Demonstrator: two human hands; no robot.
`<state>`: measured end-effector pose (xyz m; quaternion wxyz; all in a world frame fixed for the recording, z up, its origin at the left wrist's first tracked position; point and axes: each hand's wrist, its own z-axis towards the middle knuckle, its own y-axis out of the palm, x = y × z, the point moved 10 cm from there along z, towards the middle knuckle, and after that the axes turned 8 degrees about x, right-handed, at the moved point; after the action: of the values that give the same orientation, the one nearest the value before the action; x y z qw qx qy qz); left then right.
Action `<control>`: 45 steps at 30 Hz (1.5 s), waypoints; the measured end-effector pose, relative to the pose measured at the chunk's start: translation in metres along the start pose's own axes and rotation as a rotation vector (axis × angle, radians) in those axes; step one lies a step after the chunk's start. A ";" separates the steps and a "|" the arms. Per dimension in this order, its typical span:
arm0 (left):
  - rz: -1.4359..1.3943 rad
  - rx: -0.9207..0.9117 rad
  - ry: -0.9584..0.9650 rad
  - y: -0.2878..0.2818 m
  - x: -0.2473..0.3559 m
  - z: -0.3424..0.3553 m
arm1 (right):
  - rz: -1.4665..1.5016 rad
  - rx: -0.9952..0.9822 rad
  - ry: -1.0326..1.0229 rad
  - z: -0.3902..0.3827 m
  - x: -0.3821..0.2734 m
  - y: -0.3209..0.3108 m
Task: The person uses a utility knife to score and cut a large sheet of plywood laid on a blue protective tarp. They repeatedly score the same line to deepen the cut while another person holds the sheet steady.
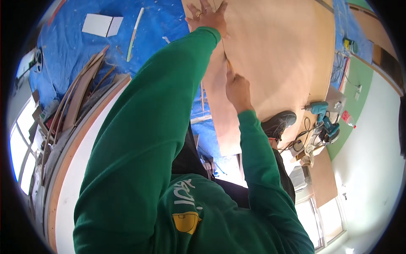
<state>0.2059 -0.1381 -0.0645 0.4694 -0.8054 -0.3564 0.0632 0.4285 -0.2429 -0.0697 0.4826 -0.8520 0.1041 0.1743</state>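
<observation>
A large plywood sheet [275, 55] lies in front of me, with a thin dark line running along it from the far edge. Across that line, my left hand [210, 20] presses flat with its fingers spread and a ring on one finger. Closer to me, my right hand [239, 91] is closed around a slim tool [230, 65] with a yellowish shaft and a dark tip. The tip meets the dark line; I cannot make out the tool's exact kind. My black shoe [279, 124] rests on the sheet to the right of my right hand.
Blue plastic sheeting [156, 34] covers the floor, with a white panel piece [97, 24] and a narrow strip [135, 34] on it. Wood offcuts [78, 95] pile up at left. At right are a teal power drill [317, 109], cables [299, 142] and a plastic bottle [348, 119].
</observation>
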 end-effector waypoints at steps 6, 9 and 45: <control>-0.020 0.025 -0.046 -0.006 -0.026 -0.005 | 0.020 -0.221 0.107 -0.157 0.032 -0.080; 0.036 -0.038 -0.061 -0.018 -0.019 -0.011 | 0.019 -0.113 -0.017 -0.123 0.028 -0.054; 0.012 -0.037 -0.038 -0.012 -0.008 -0.007 | 0.112 -0.055 0.072 -0.043 0.018 -0.008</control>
<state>0.1970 -0.1441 -0.0529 0.4469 -0.8148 -0.3616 0.0749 0.4566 -0.2756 -0.0502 0.4446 -0.8634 0.1641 0.1729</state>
